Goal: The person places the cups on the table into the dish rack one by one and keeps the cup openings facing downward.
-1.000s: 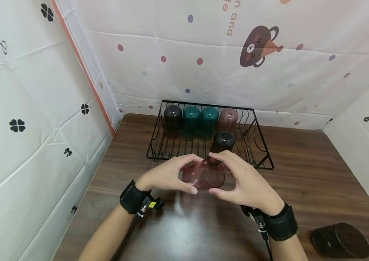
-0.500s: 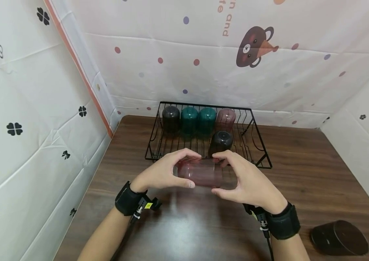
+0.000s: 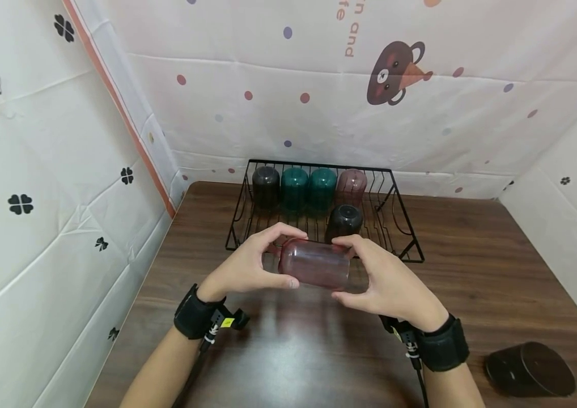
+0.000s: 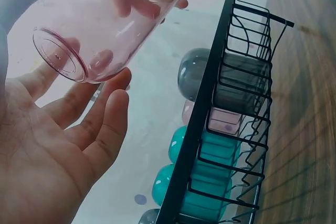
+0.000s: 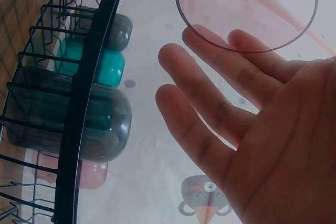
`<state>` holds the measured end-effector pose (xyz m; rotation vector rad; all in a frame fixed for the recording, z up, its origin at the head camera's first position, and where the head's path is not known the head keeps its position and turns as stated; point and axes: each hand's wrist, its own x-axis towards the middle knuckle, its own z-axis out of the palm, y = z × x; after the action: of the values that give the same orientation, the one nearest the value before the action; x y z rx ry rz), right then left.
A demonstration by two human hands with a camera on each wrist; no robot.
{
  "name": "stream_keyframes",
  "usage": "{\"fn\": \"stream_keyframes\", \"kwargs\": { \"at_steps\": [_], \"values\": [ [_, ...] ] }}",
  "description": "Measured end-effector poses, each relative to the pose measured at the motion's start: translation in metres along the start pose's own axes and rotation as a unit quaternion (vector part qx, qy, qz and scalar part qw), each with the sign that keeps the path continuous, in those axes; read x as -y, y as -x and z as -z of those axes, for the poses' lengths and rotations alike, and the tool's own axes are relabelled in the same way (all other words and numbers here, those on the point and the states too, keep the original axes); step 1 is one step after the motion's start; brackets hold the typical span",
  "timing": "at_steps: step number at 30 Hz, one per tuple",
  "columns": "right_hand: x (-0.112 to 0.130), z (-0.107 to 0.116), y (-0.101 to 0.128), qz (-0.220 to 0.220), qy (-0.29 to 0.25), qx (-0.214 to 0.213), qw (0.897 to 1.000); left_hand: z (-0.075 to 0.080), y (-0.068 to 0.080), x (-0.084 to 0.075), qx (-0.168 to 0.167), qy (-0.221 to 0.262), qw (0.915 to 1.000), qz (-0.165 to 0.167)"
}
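Both hands, left hand (image 3: 247, 269) and right hand (image 3: 387, 283), grasp a pink cup (image 3: 314, 263) before the rack (image 3: 411, 241); five cups racked, this one pending.

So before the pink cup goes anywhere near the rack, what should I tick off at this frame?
1. Pink cup held by both hands: ok; left hand and right hand grip it at either end.
2. Cup clear of the table: ok, lifted.
3. Cup orientation: not ok if it must match the racked cups; it lies sideways.
4. Free slot in the wire rack: ok, front row left of the dark cup is bare.
5. Cup empty: ok, see-through in the wrist views.
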<state>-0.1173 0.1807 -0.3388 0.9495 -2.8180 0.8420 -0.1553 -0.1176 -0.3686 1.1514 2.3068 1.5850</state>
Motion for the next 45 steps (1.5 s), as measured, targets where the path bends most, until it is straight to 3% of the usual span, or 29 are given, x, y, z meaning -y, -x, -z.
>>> {"fn": "stream_keyframes", "kwargs": {
  "at_steps": [17,28,45],
  "values": [
    [-0.0039,0.0006,0.0015,0.007,-0.005,-0.008,1.0,-0.0033,-0.0013,0.0038,0.002,0.015,0.9998,-0.013],
    [-0.0049,0.0002,0.0023,0.013,-0.003,-0.019,1.0,-0.0057,-0.0023,0.0032,0.008,0.015,0.9999,-0.003],
    [-0.0051,-0.0042,-0.0017,0.015,-0.016,-0.002,1.0,-0.0065,-0.0017,-0.0018,-0.021,0.013,0.9993,-0.029]
  ]
}}
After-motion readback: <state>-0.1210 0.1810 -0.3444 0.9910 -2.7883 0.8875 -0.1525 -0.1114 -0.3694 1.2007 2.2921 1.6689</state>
